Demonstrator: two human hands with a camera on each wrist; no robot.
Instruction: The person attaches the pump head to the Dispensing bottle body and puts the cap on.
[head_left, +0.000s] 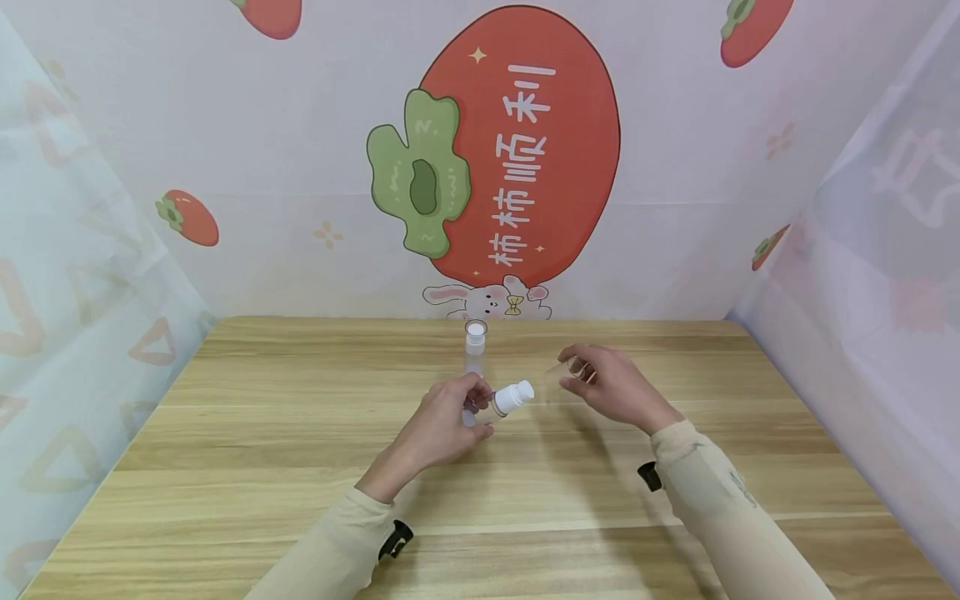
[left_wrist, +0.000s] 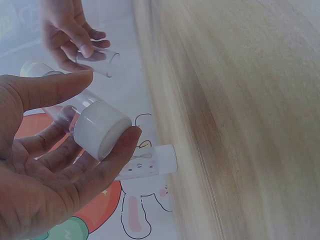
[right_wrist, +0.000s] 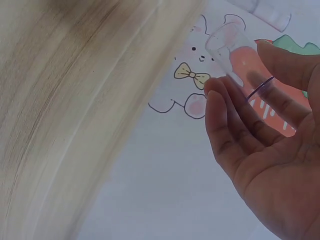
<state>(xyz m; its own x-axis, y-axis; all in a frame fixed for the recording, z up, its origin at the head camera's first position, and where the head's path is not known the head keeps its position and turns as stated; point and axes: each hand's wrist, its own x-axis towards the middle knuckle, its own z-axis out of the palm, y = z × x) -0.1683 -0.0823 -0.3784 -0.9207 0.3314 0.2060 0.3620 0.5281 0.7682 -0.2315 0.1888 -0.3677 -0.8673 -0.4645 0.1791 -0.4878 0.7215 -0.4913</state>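
My left hand [head_left: 442,419] grips a clear pump bottle [head_left: 513,397] with a white pump top, tilted so the top leans up to the right. In the left wrist view the bottle's white base [left_wrist: 102,130] shows between thumb and fingers. To the right, my right hand [head_left: 621,388] holds a clear, hollow cap [head_left: 567,369] between thumb and fingertips. The cap [right_wrist: 224,46] is see-through in the right wrist view, its purplish rim near the fingers. Behind the left hand, a second pump bottle [head_left: 475,348] stands upright on the table, its lower part partly hidden by that hand.
The wood-grain table [head_left: 300,467] reaches back to a printed cloth backdrop [head_left: 300,150] with persimmons and a rabbit. Cloth side walls [head_left: 885,275] rise at left and right. Black wrist mounts [head_left: 396,539] hang by both sleeves.
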